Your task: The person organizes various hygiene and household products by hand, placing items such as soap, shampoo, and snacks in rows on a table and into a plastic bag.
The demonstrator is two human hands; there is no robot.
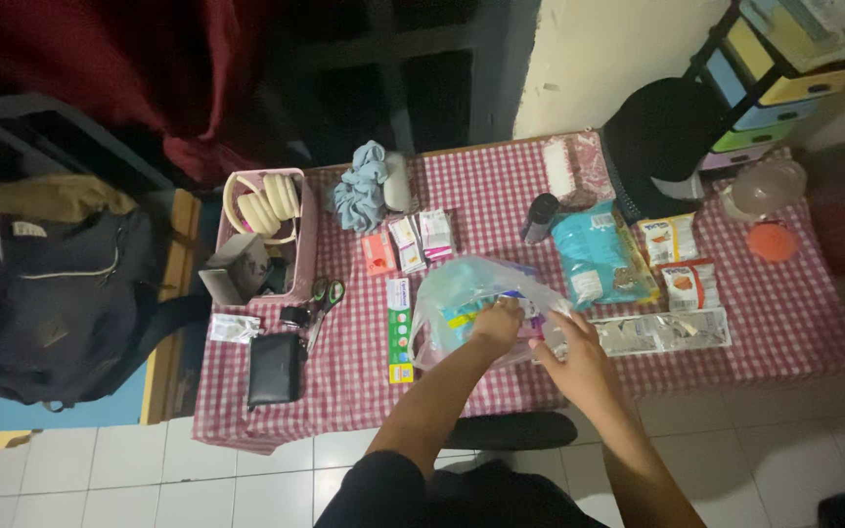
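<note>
Both hands work at a clear crinkled plastic bag point(471, 293) lying mid-table on the red-and-white checked cloth point(735, 342).

The left hand point(497, 323) is reaching into the bag's mouth, fingers hidden, so its grip cannot be told; the right hand point(571, 354) pinches the bag's rim. Just left lies one long green-and-white box point(399, 330); above it, three small sachets point(408, 242). One pair of scissors point(323, 303) and one black wallet point(274, 370) sit further left.
</note>
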